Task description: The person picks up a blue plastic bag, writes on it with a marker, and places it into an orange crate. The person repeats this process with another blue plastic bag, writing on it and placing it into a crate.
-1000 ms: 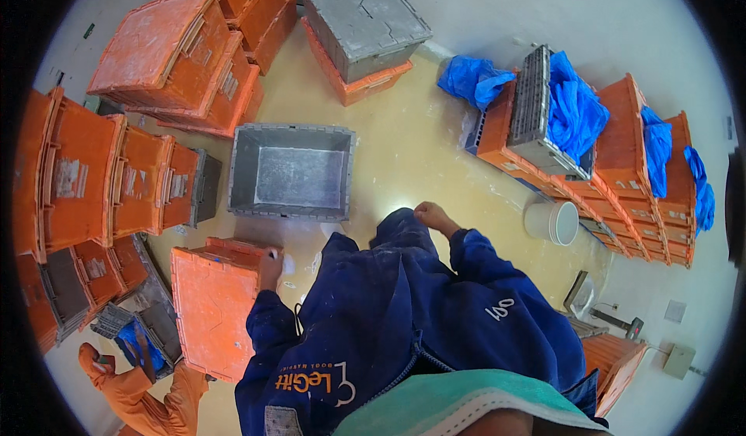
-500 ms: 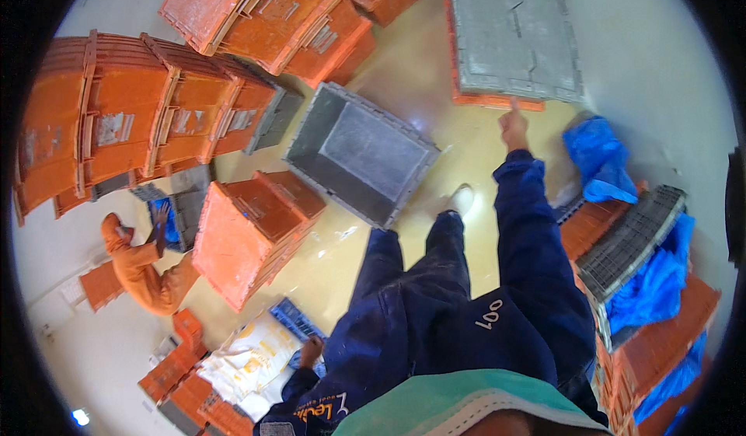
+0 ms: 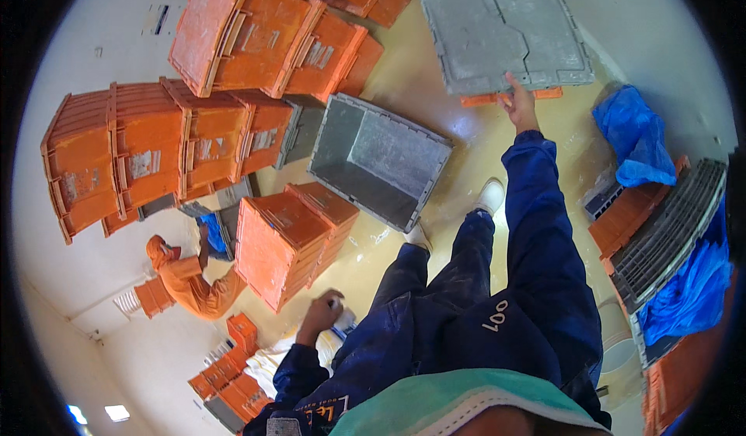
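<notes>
My right arm reaches forward, and my right hand (image 3: 521, 109) is at the near edge of a grey lidded crate (image 3: 505, 36). Its index finger stretches over the lid's rim and the thumb stands apart; the other fingers are partly hidden. An orange crate edge (image 3: 474, 99) shows beneath the grey one. My left hand (image 3: 321, 312) is raised at my left side with the fingers curled closed; a small pale spot shows at them, too small to name. Between the stacks and my feet lies an open grey crate (image 3: 381, 155), with nothing seen inside.
Orange crate stacks (image 3: 148, 152) rise at the left and far left (image 3: 264, 32). A shorter orange stack (image 3: 287, 234) stands left of my legs. Beyond it, a person in orange (image 3: 194, 277) crouches. At right are blue plastic sheets (image 3: 633, 137) and a grey slatted crate (image 3: 672, 230).
My right hand has come onto the grey lid's edge, its thumb now apart from the index finger. My left hand has lifted away from beside the white sacks. The whole view has shifted.
</notes>
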Tool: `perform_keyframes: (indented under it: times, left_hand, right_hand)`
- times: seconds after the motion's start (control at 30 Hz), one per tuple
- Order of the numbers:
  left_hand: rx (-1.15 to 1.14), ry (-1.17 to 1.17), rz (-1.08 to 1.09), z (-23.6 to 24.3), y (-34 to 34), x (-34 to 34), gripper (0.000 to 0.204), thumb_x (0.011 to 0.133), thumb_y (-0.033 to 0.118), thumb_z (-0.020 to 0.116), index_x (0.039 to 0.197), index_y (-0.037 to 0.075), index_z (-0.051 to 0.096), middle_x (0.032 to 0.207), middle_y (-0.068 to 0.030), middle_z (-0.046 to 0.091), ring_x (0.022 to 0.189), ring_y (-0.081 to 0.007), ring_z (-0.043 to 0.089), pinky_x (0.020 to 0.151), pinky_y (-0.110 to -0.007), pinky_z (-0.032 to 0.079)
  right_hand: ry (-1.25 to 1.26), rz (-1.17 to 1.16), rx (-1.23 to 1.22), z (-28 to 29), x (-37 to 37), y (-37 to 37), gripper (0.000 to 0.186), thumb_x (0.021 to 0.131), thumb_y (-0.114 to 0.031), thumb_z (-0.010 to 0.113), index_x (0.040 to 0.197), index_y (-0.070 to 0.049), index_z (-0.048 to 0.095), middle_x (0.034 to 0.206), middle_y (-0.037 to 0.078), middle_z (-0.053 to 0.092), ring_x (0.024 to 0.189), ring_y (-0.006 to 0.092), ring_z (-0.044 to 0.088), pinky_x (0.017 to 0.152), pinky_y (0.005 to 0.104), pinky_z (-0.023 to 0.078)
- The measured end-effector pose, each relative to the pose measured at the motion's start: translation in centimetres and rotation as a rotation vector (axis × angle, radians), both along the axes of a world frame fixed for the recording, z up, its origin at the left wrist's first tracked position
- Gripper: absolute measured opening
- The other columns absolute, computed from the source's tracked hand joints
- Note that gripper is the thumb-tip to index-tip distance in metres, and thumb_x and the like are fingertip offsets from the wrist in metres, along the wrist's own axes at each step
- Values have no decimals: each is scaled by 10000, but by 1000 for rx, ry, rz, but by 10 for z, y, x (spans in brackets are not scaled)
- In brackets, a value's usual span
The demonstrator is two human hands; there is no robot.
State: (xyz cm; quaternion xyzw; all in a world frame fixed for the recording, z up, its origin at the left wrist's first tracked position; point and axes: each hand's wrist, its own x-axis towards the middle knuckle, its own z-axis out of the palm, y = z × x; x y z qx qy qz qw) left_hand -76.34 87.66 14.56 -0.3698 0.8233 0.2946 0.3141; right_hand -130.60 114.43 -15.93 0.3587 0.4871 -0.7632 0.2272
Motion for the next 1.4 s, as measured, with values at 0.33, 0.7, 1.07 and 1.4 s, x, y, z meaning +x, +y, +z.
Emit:
perform_keyframes:
  times: [0.33, 0.7, 1.07, 1.4]
  left_hand:
    - [-11, -36, -398, 0, -74, 18, 223, 788, 236, 639, 958, 94, 610, 836, -138, 650, 772, -274, 632, 694, -365, 492]
    - [-47, -146, 196, -36, -223, 417, 178, 798, 210, 652, 872, 47, 653, 767, -58, 641, 685, -155, 585, 623, -321, 470]
    - [130, -513, 58, -14, -250, 720, 335, 805, 353, 576, 943, 59, 661, 789, -52, 643, 687, -170, 567, 638, -336, 457]
    - [192, -222, -248, -20, -268, 736, 184, 745, 161, 643, 911, 84, 630, 828, -76, 636, 795, -192, 580, 745, -326, 451]
  right_hand:
    - [-30, 123, 141, 4, 218, 96, 689, 686, -384, 753, 1197, -14, 475, 1199, 123, 445, 1042, 256, 480, 780, 387, 523]
    - [-168, -138, 201, 24, 555, 62, 607, 685, -458, 733, 1062, -32, 522, 976, 90, 468, 940, 230, 486, 718, 398, 488]
    - [-167, -357, 35, -2, 787, -18, 589, 718, -437, 726, 1125, -67, 514, 1064, 79, 477, 1022, 209, 469, 788, 374, 456]
    - [-232, -210, 12, 15, 1038, -56, 781, 716, -541, 657, 1356, -186, 383, 1431, 61, 297, 1293, 227, 309, 975, 428, 273]
